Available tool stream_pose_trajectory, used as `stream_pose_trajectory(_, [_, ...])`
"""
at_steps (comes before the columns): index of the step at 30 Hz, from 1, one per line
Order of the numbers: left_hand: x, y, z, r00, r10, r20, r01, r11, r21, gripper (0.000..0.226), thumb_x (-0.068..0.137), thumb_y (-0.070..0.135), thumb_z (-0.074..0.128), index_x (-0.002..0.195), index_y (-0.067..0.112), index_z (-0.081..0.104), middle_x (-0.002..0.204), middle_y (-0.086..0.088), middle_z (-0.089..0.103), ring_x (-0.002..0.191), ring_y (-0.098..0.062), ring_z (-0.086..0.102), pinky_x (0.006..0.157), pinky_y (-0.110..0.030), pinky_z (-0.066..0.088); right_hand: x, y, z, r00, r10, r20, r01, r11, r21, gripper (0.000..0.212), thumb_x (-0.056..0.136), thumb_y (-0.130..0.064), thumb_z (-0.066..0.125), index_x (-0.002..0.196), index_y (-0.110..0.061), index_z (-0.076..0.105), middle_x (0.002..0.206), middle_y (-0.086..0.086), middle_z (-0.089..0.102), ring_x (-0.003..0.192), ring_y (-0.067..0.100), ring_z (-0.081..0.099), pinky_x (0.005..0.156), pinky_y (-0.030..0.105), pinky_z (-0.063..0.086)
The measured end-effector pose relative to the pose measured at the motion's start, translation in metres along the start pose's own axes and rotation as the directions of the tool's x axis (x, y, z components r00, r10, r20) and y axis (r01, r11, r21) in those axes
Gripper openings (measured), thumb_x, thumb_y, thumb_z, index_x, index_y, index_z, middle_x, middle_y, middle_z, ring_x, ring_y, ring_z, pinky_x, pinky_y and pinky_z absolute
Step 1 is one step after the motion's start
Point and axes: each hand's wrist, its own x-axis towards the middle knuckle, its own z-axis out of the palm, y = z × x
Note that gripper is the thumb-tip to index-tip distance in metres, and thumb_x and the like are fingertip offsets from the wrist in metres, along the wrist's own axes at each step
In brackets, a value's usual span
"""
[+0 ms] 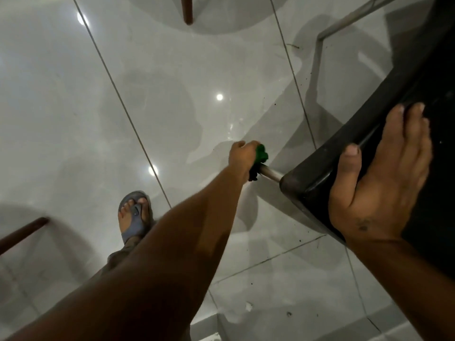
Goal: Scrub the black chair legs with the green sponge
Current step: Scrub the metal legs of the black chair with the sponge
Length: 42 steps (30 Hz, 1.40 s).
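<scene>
A black chair (320,173) stands at the right, its seat edge seen from above. My right hand (379,178) grips the front corner of the seat, thumb over the rim. My left hand (242,156) reaches down in front of the seat and is closed on the green sponge (261,153), which is pressed around a chair leg (270,174). The visible stretch of that leg looks shiny and metallic; its lower part is hidden by my hand and the sponge. Another thin chair leg (320,60) shows farther back.
The floor is glossy grey tile (147,94) with dark specks near the chair. My foot in a grey sandal (135,215) stands at lower left. Brown wooden furniture legs show at the top (187,8) and the left edge (22,233).
</scene>
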Motion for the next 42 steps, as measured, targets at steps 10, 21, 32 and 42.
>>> stream_pose_trajectory(10, [-0.090, -0.043, 0.012, 0.971, -0.046, 0.236, 0.182, 0.784, -0.594, 0.054, 0.083, 0.040, 0.071, 0.132, 0.018, 0.063, 0.128, -0.019, 0.072, 0.116, -0.038, 0.071, 0.089, -0.052, 0.062, 0.000, -0.005, -0.004, 0.999, 0.024, 0.033, -0.024, 1.000, -0.010, 0.068, 0.104, -0.040, 0.039, 0.161, -0.006, 0.027, 0.170, 0.019, 0.021, 0.157, 0.037, 0.019, 0.127, 0.054, 0.017])
stream_pose_trajectory(21, [-0.065, -0.014, 0.002, 0.993, -0.117, -0.002, 0.100, 0.857, -0.506, 0.035, 0.090, 0.028, 0.076, 0.121, 0.013, 0.068, 0.098, -0.007, 0.073, 0.082, -0.022, 0.070, 0.046, -0.026, 0.056, 0.000, -0.003, -0.003, 1.000, 0.008, 0.011, -0.008, 1.000, 0.011, 0.067, 0.104, -0.042, 0.038, 0.161, -0.007, 0.029, 0.169, 0.017, 0.023, 0.157, 0.035, 0.020, 0.128, 0.048, 0.016])
stream_pose_trajectory(32, [-0.046, 0.010, 0.000, 0.999, -0.006, 0.048, 0.007, 1.000, -0.025, 0.038, 0.087, 0.032, 0.072, 0.112, 0.004, 0.074, 0.088, -0.010, 0.077, 0.066, -0.026, 0.066, 0.055, -0.029, 0.047, 0.002, -0.004, 0.000, 1.000, 0.012, 0.021, -0.012, 1.000, -0.003, 0.068, 0.105, -0.045, 0.037, 0.161, -0.008, 0.028, 0.170, 0.015, 0.023, 0.158, 0.033, 0.019, 0.127, 0.054, 0.019])
stream_pose_trajectory(42, [-0.106, -0.017, -0.002, 0.971, 0.198, 0.136, -0.169, 0.965, -0.199, 0.022, 0.067, 0.037, 0.077, 0.088, 0.042, 0.076, 0.094, 0.005, 0.080, 0.085, -0.015, 0.076, 0.060, -0.026, 0.058, 0.003, -0.007, -0.001, 0.999, 0.032, 0.043, -0.032, 0.999, -0.003, 0.069, 0.103, -0.042, 0.040, 0.162, -0.008, 0.027, 0.170, 0.017, 0.022, 0.158, 0.034, 0.018, 0.126, 0.058, 0.020])
